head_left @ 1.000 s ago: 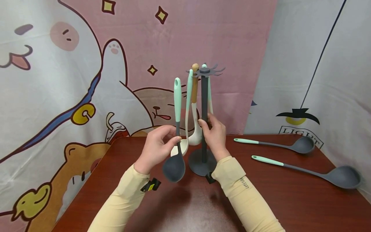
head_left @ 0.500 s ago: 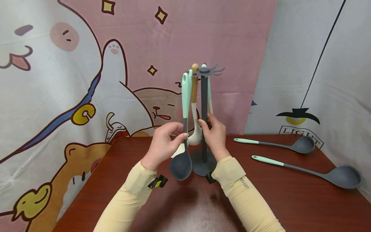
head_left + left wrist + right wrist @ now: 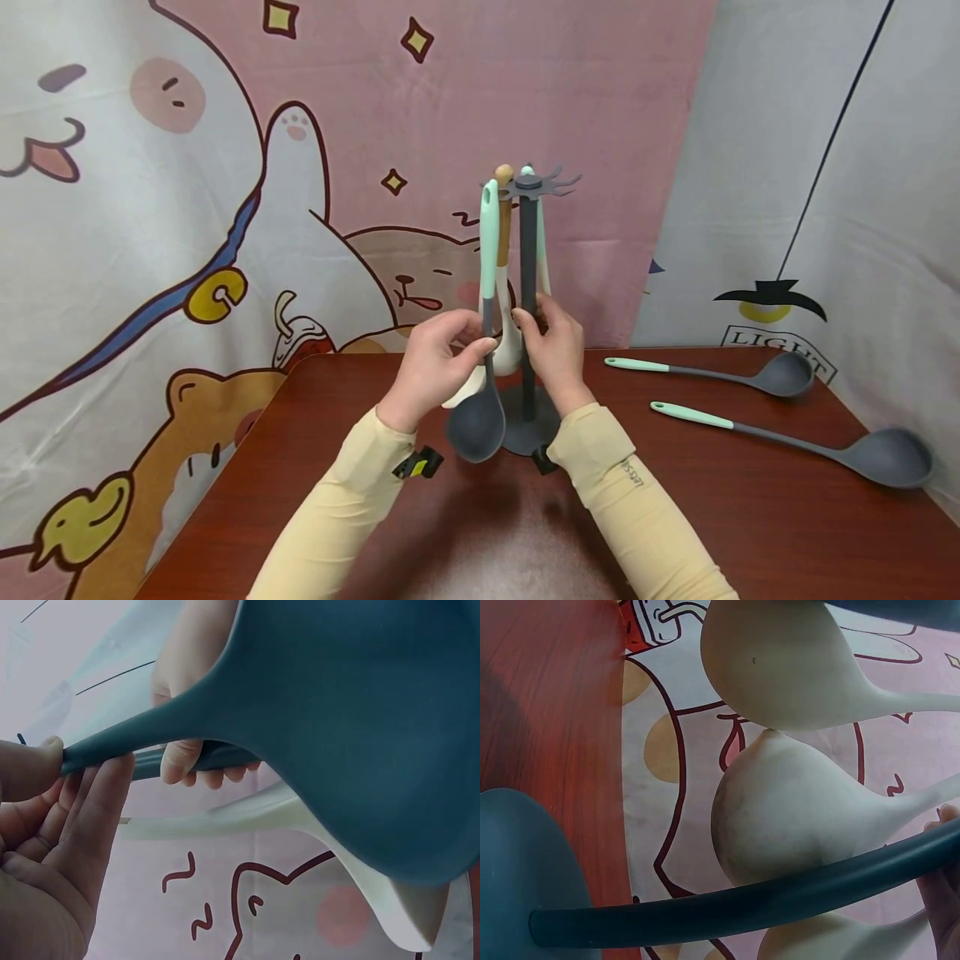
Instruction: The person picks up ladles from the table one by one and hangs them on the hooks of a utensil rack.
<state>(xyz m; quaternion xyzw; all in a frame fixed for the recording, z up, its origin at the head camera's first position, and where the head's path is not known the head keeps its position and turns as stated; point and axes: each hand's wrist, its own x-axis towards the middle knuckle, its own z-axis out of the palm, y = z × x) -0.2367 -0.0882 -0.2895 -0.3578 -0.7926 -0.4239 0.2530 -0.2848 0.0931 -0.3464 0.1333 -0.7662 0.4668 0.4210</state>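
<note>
ladle (image 3: 477,429): mint handle, dark gray neck and bowl; near upright around center of the head frame, bowl at the bottom, handle top level in the picture with the hooks (image 3: 558,182); can't tell if it touches one
left hand (image 3: 438,362): center of frame, left of the ladle; grip narrowed to a pinch, thumb and fingers on the gray neck below the mint part
stand (image 3: 528,258): dark gray post, upright, just right of the ladle in frame; round base (image 3: 536,437) on the counter (image 3: 247,517)
right hand (image 3: 558,354): right of center; grip closed round the stand's post, about mid-height
wood-handled utensil (image 3: 507,350): white lower part, at the stand, between ladle and post in frame, top up near the hooks
white utensil (image 3: 465,392): mostly hidden behind ladle and left hand
mint-and-white utensil (image 3: 542,258): behind the post, lower part hidden by right hand
right wrist view: three white bowls stacked down the frame, post crossing in front at lower part
upper loose ladle (image 3: 780,375): mint and gray, lying on counter, right of frame
lower loose ladle (image 3: 888,458): same colors, lying nearer, right edge area
backdrop (image 3: 585,83): cartoon-print cloth, pink and white, fills upper frame
sleeves (image 3: 330,517): cream, bottom of frame
</note>
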